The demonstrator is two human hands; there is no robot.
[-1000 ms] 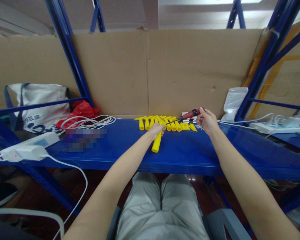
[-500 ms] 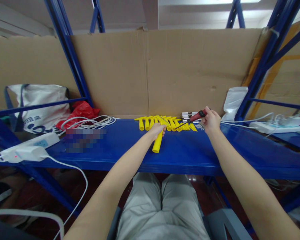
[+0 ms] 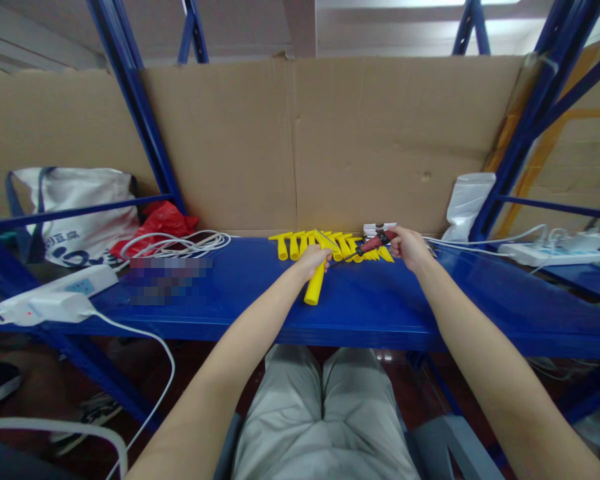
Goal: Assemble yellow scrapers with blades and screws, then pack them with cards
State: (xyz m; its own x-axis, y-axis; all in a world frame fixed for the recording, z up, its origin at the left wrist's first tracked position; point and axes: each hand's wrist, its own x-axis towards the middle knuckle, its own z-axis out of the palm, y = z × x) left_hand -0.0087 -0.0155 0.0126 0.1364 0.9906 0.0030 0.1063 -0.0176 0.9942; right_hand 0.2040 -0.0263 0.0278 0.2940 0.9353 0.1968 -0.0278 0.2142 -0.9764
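Observation:
My left hand (image 3: 314, 263) is closed around a yellow plastic tube-handled piece (image 3: 314, 287). The tube's round end points down toward the table's front edge, and a slanted flat head shows above my fingers. In my right hand (image 3: 409, 248) is a screwdriver (image 3: 377, 243) with a red and black handle. Its thin dark shaft points left and down, with the tip close beside my left hand; whether it touches the yellow piece I cannot tell. Behind both hands, several similar yellow pieces (image 3: 283, 247) lie in a row on the blue table (image 3: 250, 283).
White boxes or packs (image 3: 375, 229) sit behind the row. Coiled white cable (image 3: 200, 243), a red plastic bag (image 3: 161, 223), a cloth bag (image 3: 85, 213) and a power strip (image 3: 60, 293) are at left. Another power strip (image 3: 550, 255) and a white pouch (image 3: 469, 207) stand right. Cardboard (image 3: 355, 147) backs the table.
My right hand has moved left with the screwdriver, bringing its tip close to my left hand. My left hand and the yellow piece have stayed in place.

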